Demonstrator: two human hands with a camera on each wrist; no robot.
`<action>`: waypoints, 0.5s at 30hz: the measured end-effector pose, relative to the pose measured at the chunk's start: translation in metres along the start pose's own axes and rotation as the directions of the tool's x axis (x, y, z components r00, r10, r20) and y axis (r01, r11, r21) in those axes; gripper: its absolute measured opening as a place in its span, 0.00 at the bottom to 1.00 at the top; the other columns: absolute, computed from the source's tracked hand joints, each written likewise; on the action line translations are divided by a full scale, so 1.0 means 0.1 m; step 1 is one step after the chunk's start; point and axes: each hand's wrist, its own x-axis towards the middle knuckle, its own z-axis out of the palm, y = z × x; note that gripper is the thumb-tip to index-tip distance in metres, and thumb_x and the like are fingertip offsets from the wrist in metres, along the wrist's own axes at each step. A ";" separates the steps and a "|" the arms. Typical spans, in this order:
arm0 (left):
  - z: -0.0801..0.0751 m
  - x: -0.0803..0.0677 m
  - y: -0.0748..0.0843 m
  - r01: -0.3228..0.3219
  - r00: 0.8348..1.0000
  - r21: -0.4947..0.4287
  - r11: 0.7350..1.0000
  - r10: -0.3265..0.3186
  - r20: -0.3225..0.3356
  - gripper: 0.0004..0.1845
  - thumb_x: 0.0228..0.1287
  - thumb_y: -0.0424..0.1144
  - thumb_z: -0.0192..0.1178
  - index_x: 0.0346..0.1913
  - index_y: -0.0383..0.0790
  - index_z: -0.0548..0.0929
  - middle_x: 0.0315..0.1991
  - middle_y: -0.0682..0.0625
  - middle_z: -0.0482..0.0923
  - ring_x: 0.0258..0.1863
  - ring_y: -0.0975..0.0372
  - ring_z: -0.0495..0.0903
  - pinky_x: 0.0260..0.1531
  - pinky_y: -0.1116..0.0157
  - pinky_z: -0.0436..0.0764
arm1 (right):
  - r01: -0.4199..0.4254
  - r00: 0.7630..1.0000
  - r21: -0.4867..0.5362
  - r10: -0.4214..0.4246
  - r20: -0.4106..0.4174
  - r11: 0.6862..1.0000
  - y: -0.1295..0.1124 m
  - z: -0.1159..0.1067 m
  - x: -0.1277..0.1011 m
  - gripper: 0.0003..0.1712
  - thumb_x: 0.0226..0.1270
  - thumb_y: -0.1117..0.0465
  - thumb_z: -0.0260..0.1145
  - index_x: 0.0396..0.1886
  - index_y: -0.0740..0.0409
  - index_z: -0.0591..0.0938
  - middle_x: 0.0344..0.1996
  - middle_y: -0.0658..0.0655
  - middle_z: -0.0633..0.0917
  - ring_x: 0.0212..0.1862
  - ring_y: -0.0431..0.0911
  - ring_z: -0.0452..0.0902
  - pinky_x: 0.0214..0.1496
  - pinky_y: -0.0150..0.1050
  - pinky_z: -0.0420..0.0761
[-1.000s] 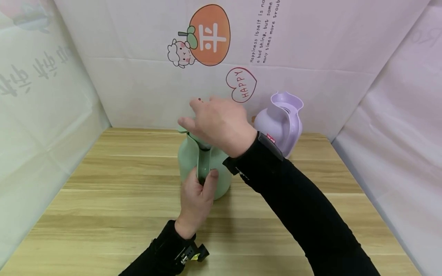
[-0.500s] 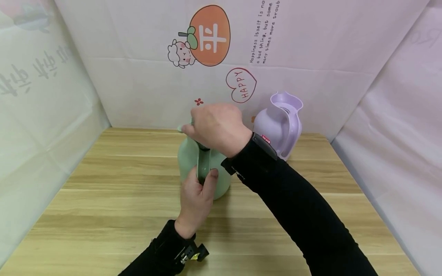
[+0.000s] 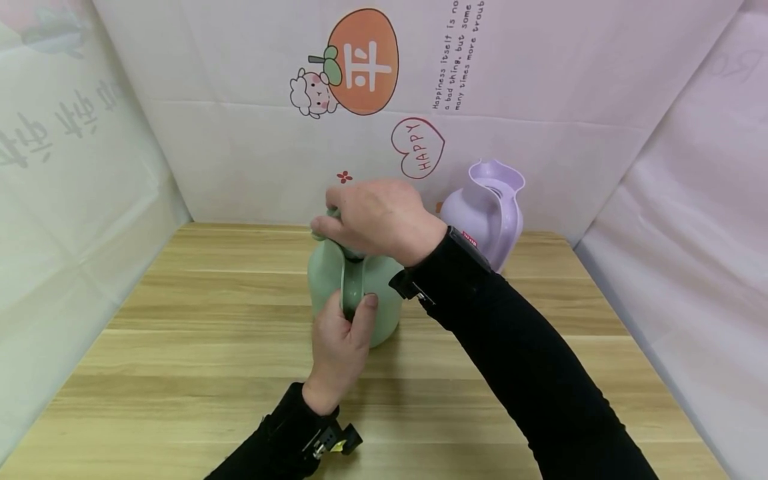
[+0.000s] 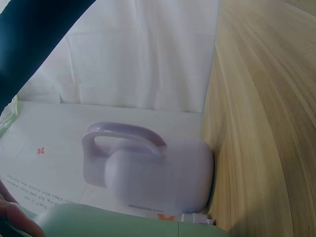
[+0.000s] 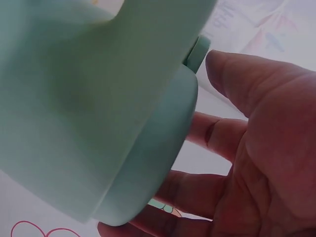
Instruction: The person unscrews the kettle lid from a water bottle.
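Observation:
A pale green jug [image 3: 324, 280] stands upright at the middle of the wooden table [image 3: 180, 347]. My left hand [image 3: 342, 337] grips its handle from the near side, thumb laid on the handle. My right hand [image 3: 378, 217] covers the jug's top, fingers curled down round it and hiding the lid. In the right wrist view the green jug [image 5: 89, 98] fills the left side, and the right hand [image 5: 256, 163] cups its rim, thumb next to a small green tab [image 5: 197, 52]. The left wrist view catches only a strip of the green jug [image 4: 123, 222].
A lilac jug [image 3: 486, 213] with a looped handle stands at the back right, just behind my right wrist, and the lilac jug [image 4: 158, 173] also shows in the left wrist view. White printed sheets wall the table on three sides.
My right hand has dropped from hovering with spread fingers above the green jug to curling round its top. The left hand has kept its hold on the handle.

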 end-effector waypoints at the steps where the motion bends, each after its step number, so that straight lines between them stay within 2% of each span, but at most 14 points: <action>1: 0.00 0.00 0.00 -0.002 1.000 0.001 1.000 0.002 -0.001 0.19 0.78 0.37 0.59 0.26 0.42 0.66 0.20 0.58 0.59 0.19 0.68 0.58 0.22 0.69 0.64 | 0.005 1.000 0.000 -0.005 -0.007 1.000 0.00 0.00 0.00 0.23 0.78 0.32 0.55 0.40 0.44 0.81 0.23 0.48 0.81 0.28 0.46 0.79 0.26 0.44 0.75; 8: 0.01 0.00 0.01 -0.014 1.000 -0.009 1.000 0.014 -0.002 0.18 0.78 0.36 0.59 0.27 0.42 0.67 0.21 0.57 0.60 0.20 0.68 0.60 0.23 0.69 0.65 | 0.024 0.999 -0.006 -0.024 -0.036 1.000 0.00 0.02 0.01 0.21 0.79 0.34 0.55 0.42 0.44 0.81 0.21 0.48 0.80 0.26 0.46 0.78 0.24 0.43 0.74; 15: 0.00 0.00 -0.01 -0.009 1.000 -0.009 1.000 0.009 -0.002 0.19 0.77 0.35 0.59 0.26 0.42 0.65 0.20 0.57 0.58 0.19 0.68 0.58 0.23 0.69 0.64 | 0.040 0.999 0.008 -0.040 -0.017 0.999 0.00 0.03 0.04 0.19 0.79 0.36 0.56 0.45 0.43 0.81 0.22 0.47 0.82 0.27 0.46 0.78 0.26 0.43 0.75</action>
